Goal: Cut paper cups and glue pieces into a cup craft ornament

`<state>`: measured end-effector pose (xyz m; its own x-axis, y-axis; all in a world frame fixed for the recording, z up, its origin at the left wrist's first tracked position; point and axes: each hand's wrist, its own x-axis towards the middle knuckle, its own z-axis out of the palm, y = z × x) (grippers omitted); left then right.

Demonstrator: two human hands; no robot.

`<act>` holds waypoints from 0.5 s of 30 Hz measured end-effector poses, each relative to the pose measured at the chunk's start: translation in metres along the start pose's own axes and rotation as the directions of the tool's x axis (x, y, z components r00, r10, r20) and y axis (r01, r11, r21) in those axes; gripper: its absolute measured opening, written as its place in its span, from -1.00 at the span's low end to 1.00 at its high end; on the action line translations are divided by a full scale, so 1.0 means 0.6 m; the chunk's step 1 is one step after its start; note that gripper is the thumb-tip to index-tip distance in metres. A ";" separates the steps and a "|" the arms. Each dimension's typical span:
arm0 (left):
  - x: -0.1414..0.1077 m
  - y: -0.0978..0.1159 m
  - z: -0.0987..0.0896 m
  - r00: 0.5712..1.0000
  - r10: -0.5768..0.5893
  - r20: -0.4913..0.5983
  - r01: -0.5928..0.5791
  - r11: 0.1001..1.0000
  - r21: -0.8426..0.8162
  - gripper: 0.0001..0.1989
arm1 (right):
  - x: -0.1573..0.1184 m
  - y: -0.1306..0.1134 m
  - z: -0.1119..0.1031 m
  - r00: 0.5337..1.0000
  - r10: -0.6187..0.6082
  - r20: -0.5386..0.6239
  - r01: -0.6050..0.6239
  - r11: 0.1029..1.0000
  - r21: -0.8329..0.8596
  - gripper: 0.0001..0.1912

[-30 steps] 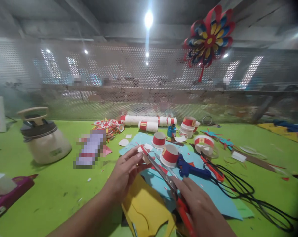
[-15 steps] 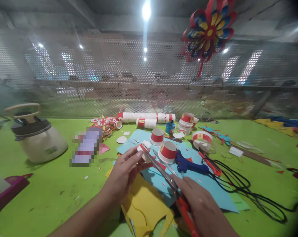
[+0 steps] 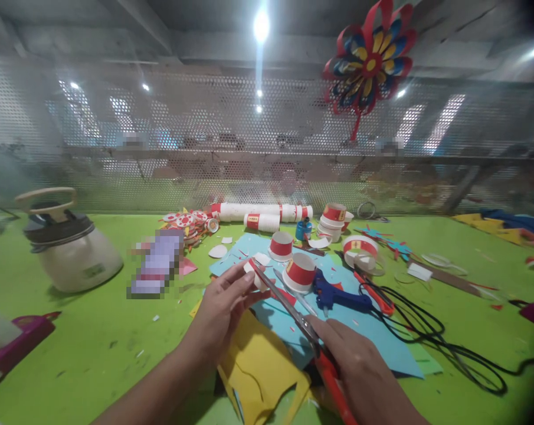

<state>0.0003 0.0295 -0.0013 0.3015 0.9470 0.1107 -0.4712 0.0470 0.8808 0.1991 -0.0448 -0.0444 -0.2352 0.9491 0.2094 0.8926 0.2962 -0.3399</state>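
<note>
My left hand (image 3: pixel 229 298) pinches a small white and red piece of paper (image 3: pixel 249 267) between thumb and fingers. In my right hand (image 3: pixel 349 348) is a pair of scissors (image 3: pixel 298 319) with red handles, its blades pointing up and left. The blade tips meet the paper at my left fingertips; whether they are parted I cannot tell. Below both hands lies a cut yellow sheet (image 3: pixel 260 360). Just beyond the blades, two red and white paper cups, a nearer cup (image 3: pixel 300 271) and a farther cup (image 3: pixel 281 245), rest upside down on a light blue sheet (image 3: pixel 382 348).
A blue glue gun (image 3: pixel 341 298) and looping black cable (image 3: pixel 426 330) lie to the right. Stacked paper cups (image 3: pixel 267 211) lie along the back. On the left stand a large beige jug (image 3: pixel 78 260) and a blurred-out phone-like object (image 3: pixel 158 262). A paper pinwheel flower (image 3: pixel 370 65) hangs upper right.
Both hands keep nearly the same pose, with the scissors still at the paper. The view has shifted very slightly.
</note>
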 end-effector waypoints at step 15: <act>0.000 -0.006 -0.004 0.999 0.032 -0.029 -0.031 0.999 0.027 -0.75 | 0.003 -0.005 -0.006 0.999 0.035 -0.013 -0.034 0.999 0.025 -0.48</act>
<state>0.0001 0.0303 -0.0059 0.2620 0.9569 0.1255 -0.4579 0.0088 0.8890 0.1973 -0.0442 -0.0397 -0.1992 0.9574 0.2091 0.8901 0.2661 -0.3701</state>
